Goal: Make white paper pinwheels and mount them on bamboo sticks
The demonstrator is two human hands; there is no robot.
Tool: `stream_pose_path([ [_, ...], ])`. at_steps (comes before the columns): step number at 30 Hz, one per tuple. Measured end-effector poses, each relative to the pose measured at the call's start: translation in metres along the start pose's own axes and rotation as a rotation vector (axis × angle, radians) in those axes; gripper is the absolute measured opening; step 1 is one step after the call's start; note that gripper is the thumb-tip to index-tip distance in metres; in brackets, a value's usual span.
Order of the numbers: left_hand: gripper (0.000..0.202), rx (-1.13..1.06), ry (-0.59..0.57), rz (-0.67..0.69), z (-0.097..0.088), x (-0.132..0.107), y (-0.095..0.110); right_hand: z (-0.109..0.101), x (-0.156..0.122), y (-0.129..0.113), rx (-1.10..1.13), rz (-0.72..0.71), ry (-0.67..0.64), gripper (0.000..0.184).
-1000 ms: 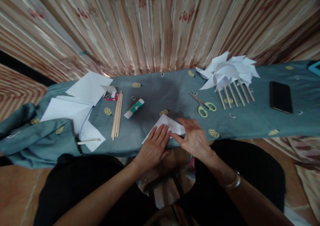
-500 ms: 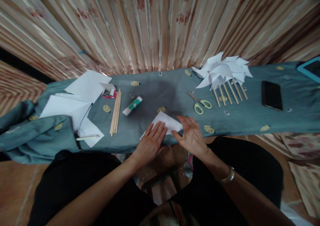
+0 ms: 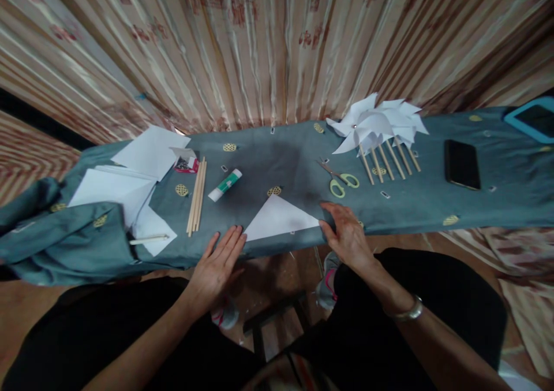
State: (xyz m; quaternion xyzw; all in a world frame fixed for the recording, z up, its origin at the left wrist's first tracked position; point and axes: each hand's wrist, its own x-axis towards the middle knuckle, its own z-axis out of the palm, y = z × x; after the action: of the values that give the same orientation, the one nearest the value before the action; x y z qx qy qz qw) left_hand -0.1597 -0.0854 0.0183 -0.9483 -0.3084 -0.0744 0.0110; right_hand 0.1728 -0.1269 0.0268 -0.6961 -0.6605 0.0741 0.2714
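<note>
A sheet of white paper folded into a triangle point(image 3: 280, 219) lies near the front edge of the cloth-covered table point(image 3: 277, 166). At its left corner rests my left hand point(image 3: 219, 262), fingers stretched out and flat, tips at the paper's edge. My right hand point(image 3: 347, 235) is at the opposite corner, fingers extended and slightly apart, with the thumb side close to the tip. Neither hand grips anything. Beyond the paper lie green-handled scissors point(image 3: 341, 180) and a glue stick point(image 3: 225, 185).
Wooden sticks point(image 3: 197, 197) lie left beside a small red box of pins point(image 3: 187, 161). White paper sheets point(image 3: 113, 189) and a pencil-like stick point(image 3: 149, 239) are further left. Paper pinwheels on sticks point(image 3: 381, 122), a phone point(image 3: 462, 164) and a blue-framed tablet point(image 3: 534, 122) lie right.
My left hand has slid left off the middle of the folded paper to its left corner. My right hand has shifted slightly right, and the whole triangle now shows.
</note>
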Motion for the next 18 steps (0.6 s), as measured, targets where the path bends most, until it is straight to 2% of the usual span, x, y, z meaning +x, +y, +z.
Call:
stream_pose_path([
  [8, 0.070, -0.053, 0.067, -0.077, 0.002, -0.004, 0.004, -0.003, 0.004, 0.002, 0.061, -0.004, -0.003, 0.037],
  [12, 0.076, -0.181, 0.082, -0.143, -0.001, 0.014, 0.004, -0.005, 0.012, -0.005, 0.143, 0.015, -0.026, 0.036],
  [18, 0.073, -0.349, 0.129, -0.166, -0.007, 0.045, 0.007, 0.007, 0.028, -0.021, 0.189, 0.005, -0.142, 0.048],
])
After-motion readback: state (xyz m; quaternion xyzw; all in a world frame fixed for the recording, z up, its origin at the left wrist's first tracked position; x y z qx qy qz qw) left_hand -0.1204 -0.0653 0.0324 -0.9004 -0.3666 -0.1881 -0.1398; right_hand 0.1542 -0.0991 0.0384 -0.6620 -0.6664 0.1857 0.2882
